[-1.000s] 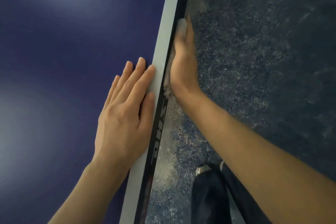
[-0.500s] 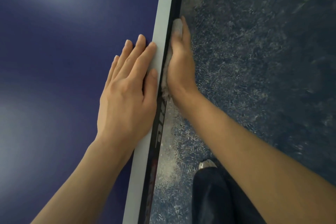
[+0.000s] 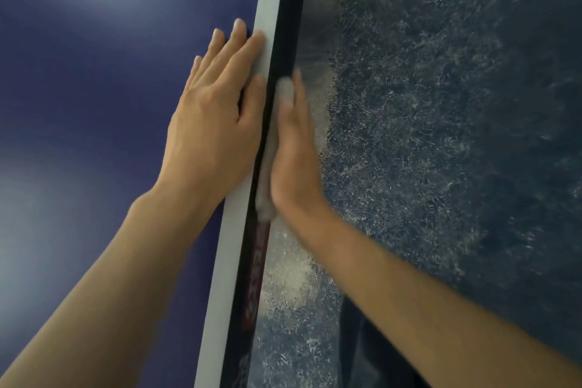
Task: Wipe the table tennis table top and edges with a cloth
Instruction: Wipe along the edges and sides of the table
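Along the dark side edge [image 3: 285, 41] of the blue bench [image 3: 94, 104], the right hand [image 3: 294, 148], fingers straight, presses a pale grey cloth [image 3: 267, 167], apparently slid back; the flat left hand [image 3: 214, 123] braces beside it.

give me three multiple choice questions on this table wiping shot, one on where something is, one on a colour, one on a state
1. Where is the cloth?
A. between the right hand and the table's side edge
B. under the left hand on the top
C. on the floor

2. What colour is the stripe along the table top's edge?
A. red
B. white
C. yellow

3. How does the left hand lie?
A. in a fist
B. pinching the cloth
C. flat, fingers straight

Answers:
1 A, the right hand presses it against the black side edge.
2 B, the stripe is white beside the blue table top.
3 C, the left hand rests flat on the top.
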